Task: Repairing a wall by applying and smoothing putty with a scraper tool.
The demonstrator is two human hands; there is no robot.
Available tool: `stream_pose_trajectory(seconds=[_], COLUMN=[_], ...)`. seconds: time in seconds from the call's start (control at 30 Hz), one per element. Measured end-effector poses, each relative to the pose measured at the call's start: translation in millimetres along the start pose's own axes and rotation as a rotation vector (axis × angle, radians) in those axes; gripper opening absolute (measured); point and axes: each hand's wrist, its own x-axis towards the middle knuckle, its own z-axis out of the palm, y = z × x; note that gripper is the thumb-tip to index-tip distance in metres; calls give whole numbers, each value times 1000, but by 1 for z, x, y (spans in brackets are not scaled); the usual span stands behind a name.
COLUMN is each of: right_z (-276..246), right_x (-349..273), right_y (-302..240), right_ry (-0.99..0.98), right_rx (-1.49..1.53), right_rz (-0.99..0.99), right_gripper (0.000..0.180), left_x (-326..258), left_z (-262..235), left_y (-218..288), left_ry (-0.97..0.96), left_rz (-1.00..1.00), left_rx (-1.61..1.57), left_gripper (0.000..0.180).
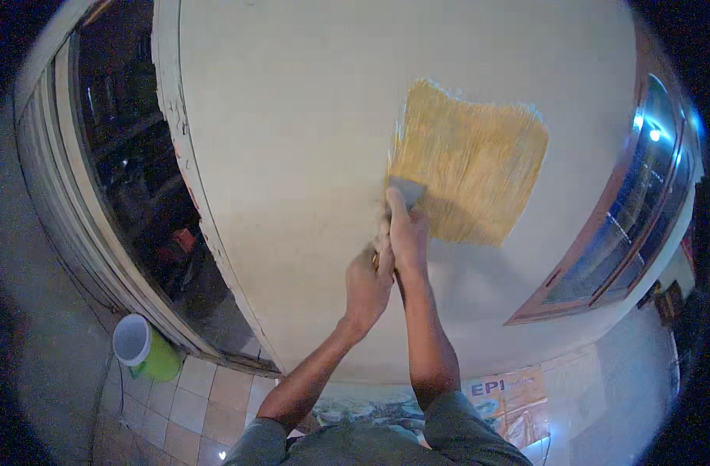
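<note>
Flat grey squarish tool (pixel 412 187) is grasped by the right hand (pixel 408 235) at a yellow-brown four-sided patch (pixel 479 159) on the cream wall (pixel 293 116); left hand's (pixel 366 286) grip I cannot tell

From where I stand, dark capital letters (pixel 488 388) show on a creased, orange printed sheet (pixel 530 419) down low. Smaller, paler lettering (pixel 523 381) beside them is too blurred to read.

The wall (pixel 293 116) bears a patch (pixel 483 155), scraper (pixel 412 188) at its lower left; doorway (pixel 133 179) and bucket (pixel 160 358) left; window (pixel 613 237) right.
</note>
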Motion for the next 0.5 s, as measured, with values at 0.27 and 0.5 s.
stream_pose_trajectory(seconds=[0.27,0.5], right_z=[16,-8], right_x=[31,3], right_y=[-81,12], right_ry=[-88,31], right_rx=[157,36], right_rz=[-41,-26], right_gripper=[35,35], left_x=[63,6], left_z=[-2,-12], left_y=[52,-11], left_ry=[-62,-183], left_rz=[23,-136], left_rx=[-160,-196], left_gripper=[52,49])
